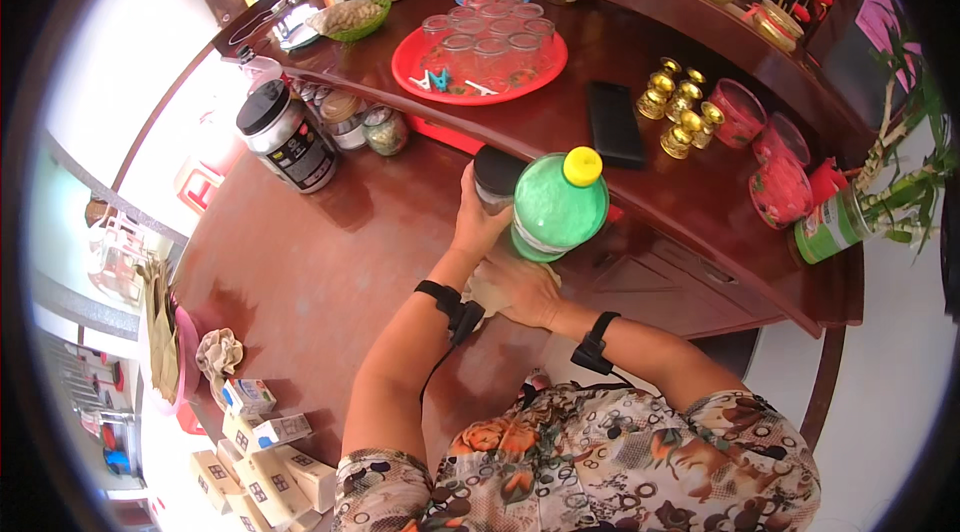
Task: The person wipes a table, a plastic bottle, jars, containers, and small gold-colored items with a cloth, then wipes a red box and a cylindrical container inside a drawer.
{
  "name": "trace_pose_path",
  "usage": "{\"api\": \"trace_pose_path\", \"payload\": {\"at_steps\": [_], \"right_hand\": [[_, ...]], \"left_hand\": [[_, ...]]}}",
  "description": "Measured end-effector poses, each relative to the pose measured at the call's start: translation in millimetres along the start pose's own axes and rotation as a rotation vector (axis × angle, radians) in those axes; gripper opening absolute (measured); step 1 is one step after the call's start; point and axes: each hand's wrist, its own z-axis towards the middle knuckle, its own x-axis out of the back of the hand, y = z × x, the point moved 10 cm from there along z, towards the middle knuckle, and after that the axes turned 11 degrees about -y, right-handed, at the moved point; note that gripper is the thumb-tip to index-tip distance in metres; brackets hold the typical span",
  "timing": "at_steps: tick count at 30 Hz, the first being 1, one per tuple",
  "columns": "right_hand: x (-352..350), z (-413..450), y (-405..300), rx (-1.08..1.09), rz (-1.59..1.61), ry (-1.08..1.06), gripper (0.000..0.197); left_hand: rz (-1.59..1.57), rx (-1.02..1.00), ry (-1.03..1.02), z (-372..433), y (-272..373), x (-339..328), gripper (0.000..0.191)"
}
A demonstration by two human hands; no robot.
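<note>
My left hand is wrapped around a black-lidded jar at the tabletop's far edge. Just right of that jar stands a large green plastic bottle with a yellow cap, near the left thumb. Below the bottle, my right hand presses on a pale cloth on the reddish-brown wooden table. That hand is blurred and its fingers are partly hard to make out. Both wrists wear black straps.
A large black-lidded tub and a small glass jar stand at the far left. On the raised shelf are a red tray of drinking glasses, a black flat case and several gold cups. Cartons lie near left.
</note>
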Motion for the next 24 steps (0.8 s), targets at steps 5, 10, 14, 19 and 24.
{"api": "trace_pose_path", "payload": {"at_steps": [5,10,14,19,24], "right_hand": [[-10,-1,2,0.098,0.010,-0.138,0.057],[-38,3,12,0.272,0.183,-0.510,0.058],[-24,-1,2,0.379,0.124,-0.405,0.060],[-11,-5,3,0.339,0.042,-0.316,0.048],[1,-9,-6,0.277,0.145,-0.311,0.043]], "left_hand": [[0.169,-0.022,-0.008,-6,1,-10,0.106],[0.215,-0.042,-0.036,-20,23,-9,0.109],[0.462,-0.118,0.006,-42,86,-4,0.101],[0.541,-0.226,-0.156,-62,132,-45,0.112],[0.663,-0.104,-0.088,-44,137,-59,0.126]]}}
